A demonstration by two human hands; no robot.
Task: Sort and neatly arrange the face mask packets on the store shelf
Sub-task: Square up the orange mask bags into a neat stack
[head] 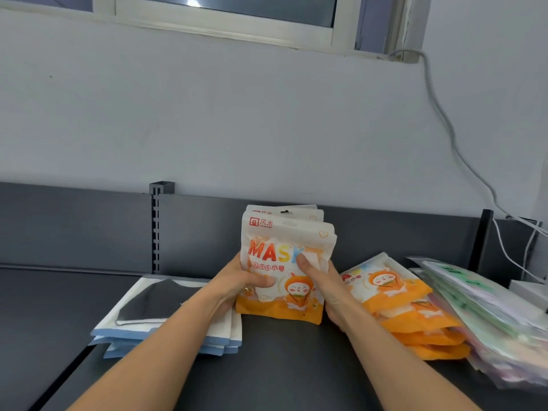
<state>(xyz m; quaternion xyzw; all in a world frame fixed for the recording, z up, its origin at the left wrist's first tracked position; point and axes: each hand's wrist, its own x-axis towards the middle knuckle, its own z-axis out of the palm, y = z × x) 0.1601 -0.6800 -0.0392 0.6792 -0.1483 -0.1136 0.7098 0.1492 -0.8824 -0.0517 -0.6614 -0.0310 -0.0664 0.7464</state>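
My left hand [237, 284] and right hand [321, 281] clamp the upright bundle [284, 241]. An uneven squeeze may let rear packets [296, 209] slip toward the pile [409, 310] right of the grip.

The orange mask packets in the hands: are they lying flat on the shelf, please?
No, the left hand and right hand hold the orange mask packets upright on the shelf.

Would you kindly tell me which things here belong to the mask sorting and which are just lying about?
Job in hand: upright orange packets, held by left hand and right hand; flat orange pile; blue-edged packets; pastel packets; shelf.
Lying about: white cable; white box; window frame.
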